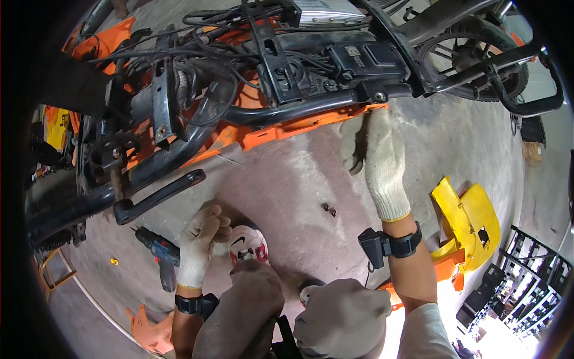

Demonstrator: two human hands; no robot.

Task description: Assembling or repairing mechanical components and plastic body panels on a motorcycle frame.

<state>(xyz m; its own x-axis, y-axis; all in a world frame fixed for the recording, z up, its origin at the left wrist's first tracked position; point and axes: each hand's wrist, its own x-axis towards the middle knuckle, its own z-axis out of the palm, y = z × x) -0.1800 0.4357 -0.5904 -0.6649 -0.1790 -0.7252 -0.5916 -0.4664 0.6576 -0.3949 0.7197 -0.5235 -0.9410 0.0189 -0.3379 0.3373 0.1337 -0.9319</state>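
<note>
A motorbike frame (281,113), black and tubular with its wiring bare, lies across the upper part of the view. Along its near edge runs an orange plastic panel (311,124). My right hand (382,152), in a cream knit glove, reaches up to the right end of this panel, just below a frame bolt (379,96). Its fingertips meet the panel's edge and are partly hidden there. Low on the left, beside my knee, is my gloved left hand (202,236), its fingers curled in; what they hold, if anything, is hidden. Next to it a cordless drill (161,254) lies on the floor.
Small dark metal pieces (329,209) lie on the concrete floor (287,185) between my hands. Yellow body panels (472,224) stand at the right, with an orange piece below. A black pedal-like lever (161,194) juts out at the left. A wheel (472,57) is at the upper right.
</note>
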